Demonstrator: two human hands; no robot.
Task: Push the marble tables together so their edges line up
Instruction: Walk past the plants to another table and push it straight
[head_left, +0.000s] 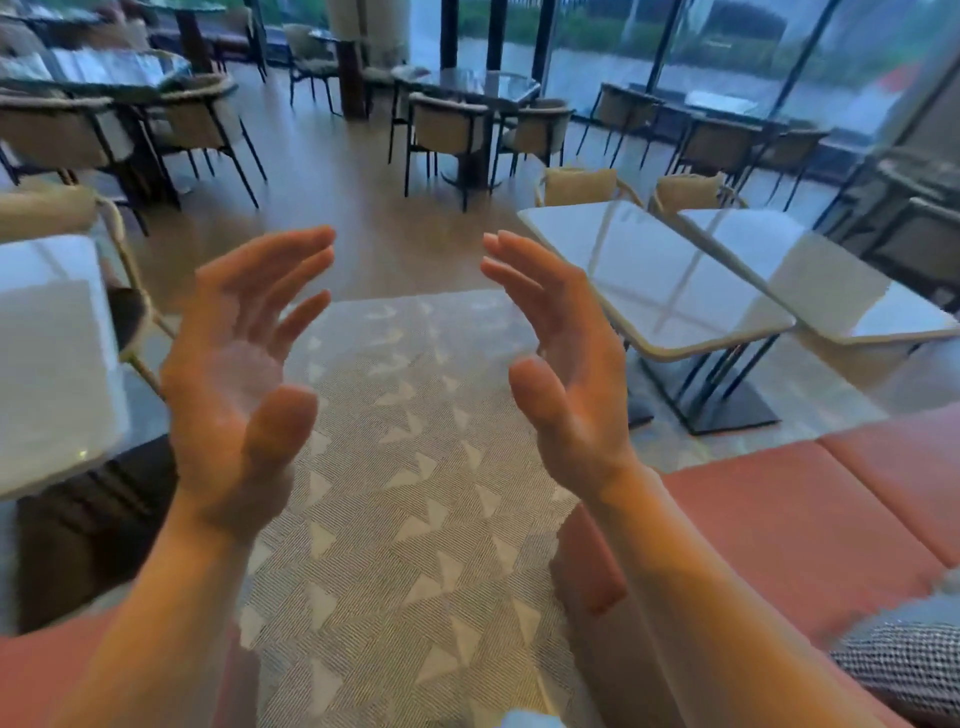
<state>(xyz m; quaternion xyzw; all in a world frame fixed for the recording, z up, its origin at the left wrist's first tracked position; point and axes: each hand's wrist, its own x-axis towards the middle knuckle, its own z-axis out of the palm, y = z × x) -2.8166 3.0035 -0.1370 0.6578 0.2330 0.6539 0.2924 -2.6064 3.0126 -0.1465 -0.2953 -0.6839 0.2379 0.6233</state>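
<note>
Two white marble tables stand side by side at the right: the nearer one (654, 275) and the farther one (810, 270), with a narrow gap between their long edges. Another white marble table (47, 364) shows at the left edge. My left hand (239, 374) and my right hand (561, 364) are raised in mid air over the patterned carpet, palms facing each other, fingers relaxed. Neither hand touches a table or holds anything.
Pink bench cushions (805, 519) run along the lower right, with a checked cushion (904, 670) at the corner. Beige chairs (576, 187) stand behind the right tables. Dark tables and chairs (467, 109) fill the back by the windows. Patterned carpet (405, 519) lies between the tables.
</note>
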